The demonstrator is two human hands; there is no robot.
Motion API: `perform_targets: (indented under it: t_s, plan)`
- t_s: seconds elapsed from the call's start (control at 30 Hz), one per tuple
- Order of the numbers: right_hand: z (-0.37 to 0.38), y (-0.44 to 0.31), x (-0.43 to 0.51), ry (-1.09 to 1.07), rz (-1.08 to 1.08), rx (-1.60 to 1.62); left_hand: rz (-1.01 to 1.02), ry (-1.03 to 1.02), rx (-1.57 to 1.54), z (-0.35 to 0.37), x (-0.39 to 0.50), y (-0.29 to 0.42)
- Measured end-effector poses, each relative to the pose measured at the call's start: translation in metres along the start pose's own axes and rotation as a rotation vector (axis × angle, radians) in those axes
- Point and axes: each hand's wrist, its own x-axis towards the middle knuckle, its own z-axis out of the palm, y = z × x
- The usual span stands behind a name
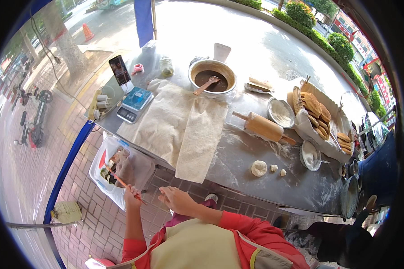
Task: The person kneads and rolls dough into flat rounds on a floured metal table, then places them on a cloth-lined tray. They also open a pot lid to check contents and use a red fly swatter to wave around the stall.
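Observation:
My left hand (132, 195) grips the thin orange handle of a tool with a flat red head (103, 158), perhaps a fly swatter. Its head extends over a clear plastic bin (97, 169) beside the table, which holds a bag and other items. My right hand (180, 201) is bent in front of my body, to the right of the left one, and appears to hold nothing. Just beyond it, a beige cloth (202, 141) hangs over the near edge of the metal table (235, 148). A round of dough (259, 168) lies farther right with two small dough scraps.
On the table are a digital scale (134, 104), a propped phone (120, 70), a bowl of dark paste (234, 82), a rolling pin (264, 127), a flour bowl (280, 112) and a cloth-lined basket (306, 131) of flatbreads. Another person (336, 240) is at the lower right.

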Motion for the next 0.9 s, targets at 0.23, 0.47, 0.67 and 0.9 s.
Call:
perform_targets:
  t_s: [0.23,0.47,0.67,0.9]
  plan:
    - [0.11,-0.047,0.01,-0.233,0.215,0.383,0.305,-0.201,-0.076,0.007,-0.122,-0.007]
    - [0.251,-0.114,0.049,-0.39,0.135,0.258,0.344,-0.158,-0.078,-0.099,-0.109,0.135]
    - [0.403,-0.195,0.117,-0.184,0.145,0.651,0.276,-0.255,0.263,-0.188,-0.045,0.282]
    - [0.484,-0.236,0.238,0.089,0.224,0.636,0.173,-0.442,0.412,-0.166,0.053,0.42]
